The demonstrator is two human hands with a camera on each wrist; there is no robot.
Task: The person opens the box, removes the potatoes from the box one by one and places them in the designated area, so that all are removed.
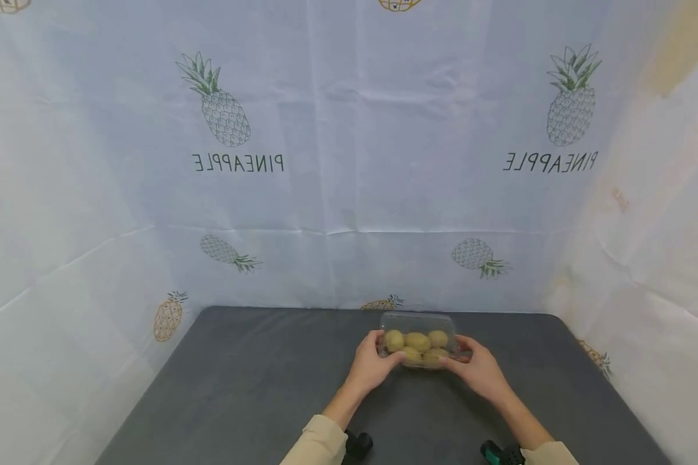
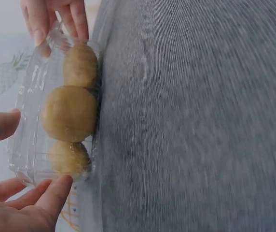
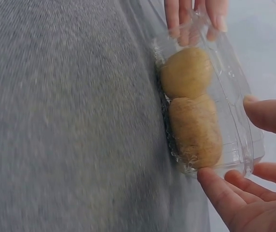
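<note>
2 hands hold a clear plastic container (image 1: 417,319) of potato-like items (image 1: 417,341) over the far part of a dark grey tabletop (image 1: 256,381).
The left hand (image 1: 372,363) has its grip on the container's left end and the right hand (image 1: 481,369) on its right end, each grip spread with the thumb towards the near side and fingers around the end. The head view shows 5 yellowish-brown items inside, grouped close together; whether the container rests on the tabletop or is just above it, I cannot tell. Behind hangs a pale cloth (image 1: 337,142) with pineapple prints and mirrored lettering.
</note>
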